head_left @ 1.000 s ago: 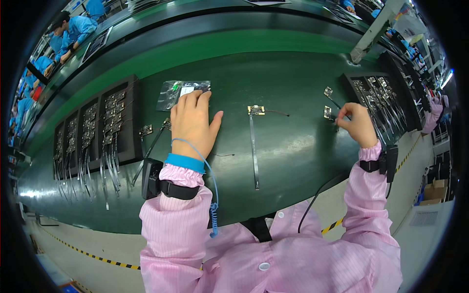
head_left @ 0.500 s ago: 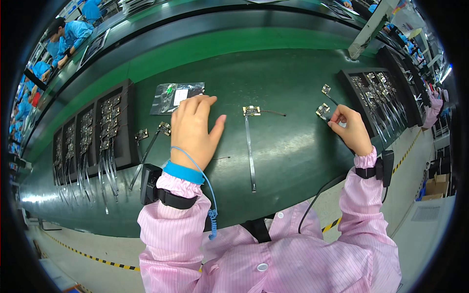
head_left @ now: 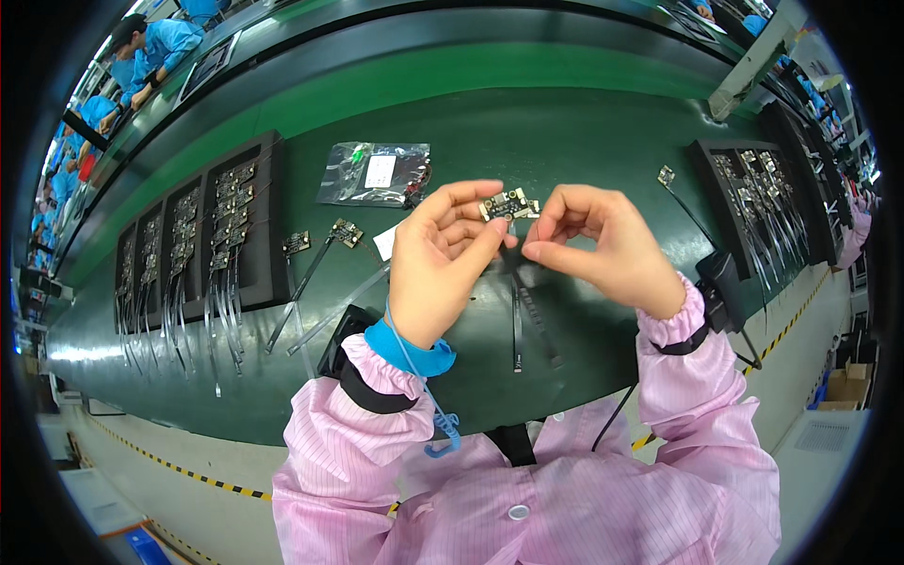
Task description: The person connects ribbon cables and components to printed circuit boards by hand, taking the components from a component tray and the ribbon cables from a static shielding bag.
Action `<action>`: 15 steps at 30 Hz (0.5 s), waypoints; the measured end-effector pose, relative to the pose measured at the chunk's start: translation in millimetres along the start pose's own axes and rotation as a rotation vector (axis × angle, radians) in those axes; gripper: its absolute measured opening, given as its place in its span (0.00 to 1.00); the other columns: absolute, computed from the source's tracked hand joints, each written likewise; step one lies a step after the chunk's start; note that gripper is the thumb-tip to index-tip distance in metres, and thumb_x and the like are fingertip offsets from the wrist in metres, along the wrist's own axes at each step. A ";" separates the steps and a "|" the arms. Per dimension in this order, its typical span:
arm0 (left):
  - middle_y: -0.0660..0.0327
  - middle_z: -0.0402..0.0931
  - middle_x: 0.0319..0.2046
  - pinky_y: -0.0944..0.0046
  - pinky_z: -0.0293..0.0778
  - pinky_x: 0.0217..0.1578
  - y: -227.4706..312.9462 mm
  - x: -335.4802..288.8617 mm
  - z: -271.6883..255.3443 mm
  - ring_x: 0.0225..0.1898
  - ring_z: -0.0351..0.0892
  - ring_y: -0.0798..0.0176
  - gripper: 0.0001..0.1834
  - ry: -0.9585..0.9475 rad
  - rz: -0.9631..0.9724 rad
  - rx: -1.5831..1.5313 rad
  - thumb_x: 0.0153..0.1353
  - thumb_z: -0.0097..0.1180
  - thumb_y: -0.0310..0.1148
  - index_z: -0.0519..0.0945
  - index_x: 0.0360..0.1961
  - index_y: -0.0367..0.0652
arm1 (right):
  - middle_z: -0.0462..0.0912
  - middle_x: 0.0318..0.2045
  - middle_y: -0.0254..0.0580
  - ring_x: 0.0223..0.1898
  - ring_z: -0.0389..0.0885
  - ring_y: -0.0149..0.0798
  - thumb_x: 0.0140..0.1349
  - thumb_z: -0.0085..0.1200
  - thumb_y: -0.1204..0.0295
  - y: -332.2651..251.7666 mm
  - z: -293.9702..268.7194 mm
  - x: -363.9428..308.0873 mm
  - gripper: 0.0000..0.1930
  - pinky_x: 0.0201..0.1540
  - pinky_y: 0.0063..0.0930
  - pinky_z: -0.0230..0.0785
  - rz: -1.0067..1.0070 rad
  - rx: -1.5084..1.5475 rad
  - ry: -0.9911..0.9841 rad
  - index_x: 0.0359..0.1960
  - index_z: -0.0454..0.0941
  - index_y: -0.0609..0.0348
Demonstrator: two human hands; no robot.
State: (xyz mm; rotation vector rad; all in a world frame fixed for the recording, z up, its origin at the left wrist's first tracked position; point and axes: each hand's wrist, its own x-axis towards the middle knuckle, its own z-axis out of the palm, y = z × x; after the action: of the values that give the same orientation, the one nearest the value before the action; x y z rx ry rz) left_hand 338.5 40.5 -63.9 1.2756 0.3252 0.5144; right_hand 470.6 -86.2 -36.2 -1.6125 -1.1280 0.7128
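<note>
My left hand [head_left: 443, 259] holds a small circuit board [head_left: 508, 205] up over the middle of the bench, between thumb and fingers. From it a dark ribbon cable [head_left: 539, 325] hangs down, blurred by motion. My right hand [head_left: 603, 240] is closed in a pinch beside the board's right end; what its fingertips hold, if anything, is too small to make out. Below the hands a second ribbon cable [head_left: 517, 330] lies straight on the bench, its upper end hidden. Left of my left hand lie two boards, one a circuit board with a dark cable [head_left: 347, 232].
Black foam trays [head_left: 273, 221] filled with cabled boards stand at left, another tray [head_left: 706, 188] at right. A clear bag [head_left: 377, 174] lies behind my left hand. One cabled board [head_left: 666, 176] lies near the right tray. People in blue [head_left: 169, 47] sit across the line.
My right hand has come from the right side to the middle, and one board there is gone from the bench. My left hand has moved right and now holds a board.
</note>
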 end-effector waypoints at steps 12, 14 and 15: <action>0.59 0.74 0.38 0.73 0.71 0.38 5.6 -0.9 -2.2 0.38 0.74 0.70 0.10 -0.001 0.082 0.154 0.53 0.58 0.19 0.78 0.38 0.32 | 0.79 0.21 0.33 0.25 0.75 0.25 0.52 0.58 0.74 7.4 -4.1 12.5 0.05 0.34 0.19 0.68 -0.082 -0.085 0.049 0.27 0.79 0.65; 0.59 0.74 0.38 0.73 0.71 0.37 8.6 -1.0 -2.2 0.38 0.74 0.70 0.10 0.002 0.094 0.230 0.52 0.59 0.19 0.78 0.38 0.32 | 0.79 0.21 0.34 0.25 0.75 0.25 0.52 0.58 0.75 7.7 -4.5 10.6 0.05 0.34 0.19 0.68 -0.092 -0.097 0.061 0.27 0.79 0.65; 0.59 0.74 0.38 0.72 0.71 0.37 7.7 -0.7 -2.0 0.38 0.74 0.70 0.11 0.006 0.119 0.306 0.52 0.59 0.19 0.78 0.38 0.32 | 0.79 0.21 0.35 0.25 0.75 0.26 0.52 0.58 0.75 8.1 -4.0 9.3 0.05 0.34 0.19 0.68 -0.120 -0.110 0.060 0.27 0.79 0.66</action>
State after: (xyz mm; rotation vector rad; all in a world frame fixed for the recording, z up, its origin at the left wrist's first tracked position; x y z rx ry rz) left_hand 335.4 43.3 -57.0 1.5966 0.3436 0.5847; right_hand 480.3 -79.8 -41.9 -1.6315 -1.2268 0.5286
